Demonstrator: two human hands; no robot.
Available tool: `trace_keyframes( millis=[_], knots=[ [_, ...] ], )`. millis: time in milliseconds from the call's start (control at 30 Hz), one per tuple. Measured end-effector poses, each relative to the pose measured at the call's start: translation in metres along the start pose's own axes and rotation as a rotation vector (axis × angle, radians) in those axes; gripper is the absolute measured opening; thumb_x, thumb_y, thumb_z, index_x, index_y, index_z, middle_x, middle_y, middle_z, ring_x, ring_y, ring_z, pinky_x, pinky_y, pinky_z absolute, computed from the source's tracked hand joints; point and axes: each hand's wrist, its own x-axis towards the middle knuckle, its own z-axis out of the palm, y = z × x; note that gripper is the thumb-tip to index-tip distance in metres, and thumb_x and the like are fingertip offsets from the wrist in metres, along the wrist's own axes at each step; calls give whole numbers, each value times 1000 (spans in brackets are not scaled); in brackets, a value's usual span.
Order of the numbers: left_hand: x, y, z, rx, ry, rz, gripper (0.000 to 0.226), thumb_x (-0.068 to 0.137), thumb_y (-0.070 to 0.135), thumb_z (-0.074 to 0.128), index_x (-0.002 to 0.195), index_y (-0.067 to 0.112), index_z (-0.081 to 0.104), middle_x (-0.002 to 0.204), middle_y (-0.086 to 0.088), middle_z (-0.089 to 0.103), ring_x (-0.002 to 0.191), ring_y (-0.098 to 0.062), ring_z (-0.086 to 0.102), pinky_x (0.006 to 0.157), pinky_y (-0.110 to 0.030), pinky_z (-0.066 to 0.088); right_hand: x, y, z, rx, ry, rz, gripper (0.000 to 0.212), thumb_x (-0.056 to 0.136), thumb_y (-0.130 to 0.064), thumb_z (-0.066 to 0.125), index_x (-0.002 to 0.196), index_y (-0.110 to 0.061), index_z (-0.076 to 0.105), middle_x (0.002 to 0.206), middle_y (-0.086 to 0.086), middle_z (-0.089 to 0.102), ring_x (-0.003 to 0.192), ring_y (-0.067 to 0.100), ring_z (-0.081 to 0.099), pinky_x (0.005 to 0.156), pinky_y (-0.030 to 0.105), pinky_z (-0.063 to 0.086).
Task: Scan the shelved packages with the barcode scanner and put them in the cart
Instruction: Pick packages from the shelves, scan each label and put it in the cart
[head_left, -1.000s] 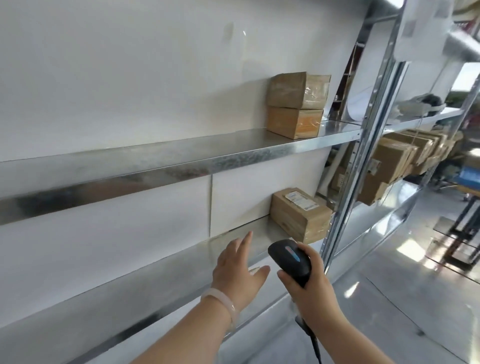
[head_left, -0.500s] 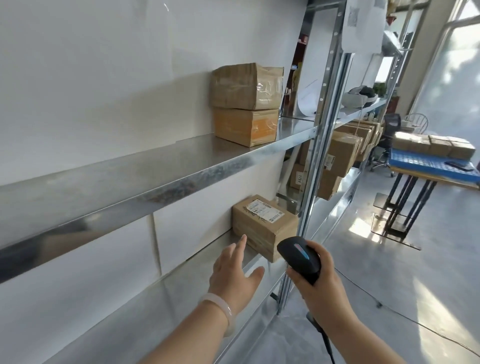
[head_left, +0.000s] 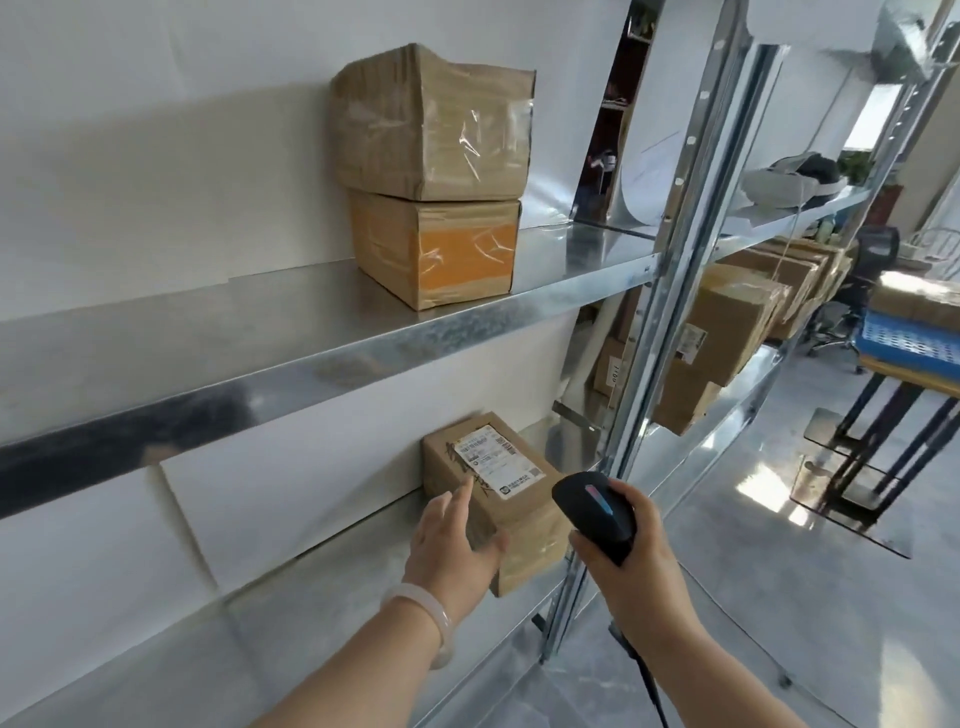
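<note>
A small cardboard package (head_left: 519, 512) with a white barcode label on top lies on the lower metal shelf (head_left: 332, 618). My left hand (head_left: 457, 545) reaches onto its near left side, fingers spread and straight, thumb against its front face. My right hand (head_left: 631, 556) grips a black barcode scanner (head_left: 597, 512) just right of the package, its head pointing toward the label. Two taped cardboard packages are stacked on the upper shelf (head_left: 260, 332): a brown one (head_left: 431, 124) on an orange-faced one (head_left: 441, 254).
A steel upright post (head_left: 660, 291) stands right of the package. Beyond it, more cardboard boxes (head_left: 727, 332) fill the adjoining shelving. A blue-topped table (head_left: 909, 343) carrying boxes stands on the grey floor at the far right. The scanner's cable hangs below my right wrist.
I have come closer to the shelf. My left hand has reached forward from the bare shelf onto the labelled package, and my right hand has brought the scanner up beside it.
</note>
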Motion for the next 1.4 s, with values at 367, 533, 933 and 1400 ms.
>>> trace_keyframes(
  millis=[367,533,933,1400],
  knots=[
    [50,-9,30,-41,84,-196,85,86,55,64,152,47,12,159,-3,19,149,-22,14,119,-47,24,90,35,12,9,-162,10,60,83,-30,76,124,-47,35,111,-12,54,93,16,58,73,23,45],
    [68,-17,37,-73,48,-227,89,87,53,64,155,40,8,160,0,18,149,-20,17,121,-44,21,111,46,25,44,-145,45,59,83,-29,75,129,-41,40,113,-11,55,97,15,58,74,23,46],
    [77,-12,47,-223,83,-230,92,86,39,72,154,40,10,157,3,16,144,-15,23,109,-24,25,124,58,37,72,-168,69,57,81,-30,77,118,-54,40,107,-20,58,87,25,67,77,45,59],
    [48,-21,54,-315,206,-238,95,67,26,85,146,36,32,137,9,50,123,-10,53,101,-32,50,105,58,28,147,-262,45,57,82,-28,77,121,-50,42,108,-23,56,92,9,62,70,37,60]
  ],
)
